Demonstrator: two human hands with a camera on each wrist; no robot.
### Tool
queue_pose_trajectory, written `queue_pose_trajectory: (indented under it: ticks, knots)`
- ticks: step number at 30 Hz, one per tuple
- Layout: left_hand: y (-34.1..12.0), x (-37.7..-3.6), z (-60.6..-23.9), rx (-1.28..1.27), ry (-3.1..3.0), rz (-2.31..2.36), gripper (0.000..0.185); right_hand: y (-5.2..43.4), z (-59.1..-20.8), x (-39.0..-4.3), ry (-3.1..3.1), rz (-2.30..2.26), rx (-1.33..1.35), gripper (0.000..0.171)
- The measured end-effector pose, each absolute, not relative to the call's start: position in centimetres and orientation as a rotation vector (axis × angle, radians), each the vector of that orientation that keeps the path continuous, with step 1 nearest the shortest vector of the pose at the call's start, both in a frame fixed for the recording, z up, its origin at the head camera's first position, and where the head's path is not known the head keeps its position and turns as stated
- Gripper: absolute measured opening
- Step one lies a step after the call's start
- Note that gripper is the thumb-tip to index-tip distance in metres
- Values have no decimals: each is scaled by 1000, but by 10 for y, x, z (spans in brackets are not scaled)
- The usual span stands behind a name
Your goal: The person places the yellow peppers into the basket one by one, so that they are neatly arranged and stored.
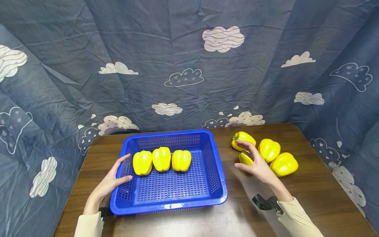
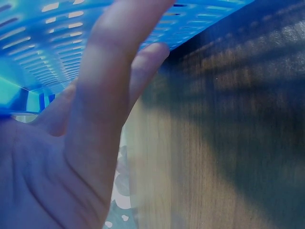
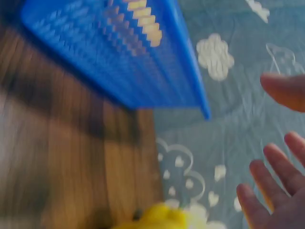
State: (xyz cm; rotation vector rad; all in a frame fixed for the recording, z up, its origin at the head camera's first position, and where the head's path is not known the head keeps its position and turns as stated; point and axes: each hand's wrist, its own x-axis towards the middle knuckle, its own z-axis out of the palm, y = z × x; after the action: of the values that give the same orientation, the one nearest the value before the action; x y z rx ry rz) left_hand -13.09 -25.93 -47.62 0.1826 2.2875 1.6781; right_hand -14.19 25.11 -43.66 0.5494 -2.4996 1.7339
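Nearest, at the front edge of the wooden tabletop [image 1: 311, 194], two cream sleeves reach in, each wrist wearing a dark strap. Resting against the left wall of the blue basket [image 1: 213, 164], the left hand [image 1: 111, 182] has its fingers [image 2: 102, 86] straight and spread, thumb by the rim; it holds nothing. From the left wrist view the palm lies flat along the perforated blue plastic, with bare wood beside it.

That basket sits at the front-left of the tabletop, a shallow rectangular tub with slotted walls and floor and a glossy rim. Inside it, toward its far wall, three yellow peppers [image 1: 161, 159] stand in a row, touching side by side, smooth and shiny with deep lobes.

To the right of the basket the right hand [image 1: 256, 163] hovers with fingers [image 3: 264, 171] open and slightly bent, gripping nothing, its tips just at a cluster of four more yellow peppers [image 1: 276, 156] near the right edge. One small pepper is partly hidden behind the hand; the farthest one shows a green stem. The right wrist view is blurred, showing only a yellow patch low in the frame.

Beyond the far edge hangs a blue cloth backdrop [image 1: 177, 65] printed with white clouds
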Motion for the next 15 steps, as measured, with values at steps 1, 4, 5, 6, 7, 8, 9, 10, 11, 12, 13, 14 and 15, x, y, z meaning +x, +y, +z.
queue_pose_trajectory:
  ticks: [1, 4, 5, 6, 7, 8, 9, 10, 11, 12, 13, 14, 15]
  knots:
    - [-259, -131, -476, 192, 2289, 1681, 78, 255, -438, -141, -2500, 1723, 549, 71]
    - [-259, -130, -476, 208, 2297, 1685, 78, 266, -444, -139, -2481, 1705, 552, 73]
    - [-259, -130, -476, 211, 2300, 1685, 78, 270, -446, -138, -2469, 1699, 556, 74]
    - [-259, -130, -476, 211, 2299, 1686, 78, 273, -448, -138, -2457, 1699, 559, 74]
    - [-259, -130, -476, 210, 2299, 1685, 78, 276, -451, -137, -2451, 1699, 558, 75]
    - [-259, -130, -476, 209, 2299, 1683, 78, 279, -452, -136, -2444, 1708, 553, 76]
    - [-259, -130, -476, 207, 2298, 1684, 78, 282, -454, -136, -2437, 1719, 550, 78]
    - [-259, -130, -476, 207, 2298, 1686, 78, 285, -456, -136, -2431, 1727, 548, 79]
    - [-259, -130, -476, 207, 2295, 1691, 78, 289, -458, -135, -2432, 1726, 543, 79]
    - [-259, -130, -477, 209, 2293, 1694, 78, 292, -460, -135, -2435, 1726, 537, 80]
    - [-259, -130, -477, 211, 2290, 1698, 78, 295, -461, -135, -2435, 1727, 533, 81]
    - [-259, -130, -477, 213, 2290, 1699, 78, 298, -463, -135, -2438, 1720, 530, 81]
    - [-258, -130, -477, 214, 2292, 1698, 78, 300, -464, -136, -2444, 1705, 526, 81]
